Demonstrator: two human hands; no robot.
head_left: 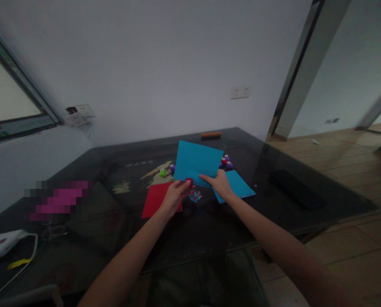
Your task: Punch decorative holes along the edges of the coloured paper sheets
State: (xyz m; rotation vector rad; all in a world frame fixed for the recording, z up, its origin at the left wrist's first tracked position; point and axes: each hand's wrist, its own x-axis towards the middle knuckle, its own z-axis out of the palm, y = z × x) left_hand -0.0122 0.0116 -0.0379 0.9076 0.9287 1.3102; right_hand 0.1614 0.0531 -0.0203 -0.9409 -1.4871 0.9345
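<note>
My right hand (220,183) grips a blue sheet of paper (198,160) by its lower right edge, thumb on the near face. The sheet is held up at a tilt, with a row of small holes along its bottom edge. My left hand (174,195) is closed on a small red craft punch (189,182) at the sheet's lower left edge. Whether the punch is pressed down I cannot tell. Below lies a little pile of red and blue paper bits (196,196). A red sheet (155,198) lies under my left hand, and another blue sheet (240,185) near my right wrist.
Several craft punches, among them a green one (163,172) and a purple one (229,164), stand behind the sheets on the dark table (206,238). A black case (295,187) lies at right, a brown cylinder (211,135) at the back, a white device (3,244) at left.
</note>
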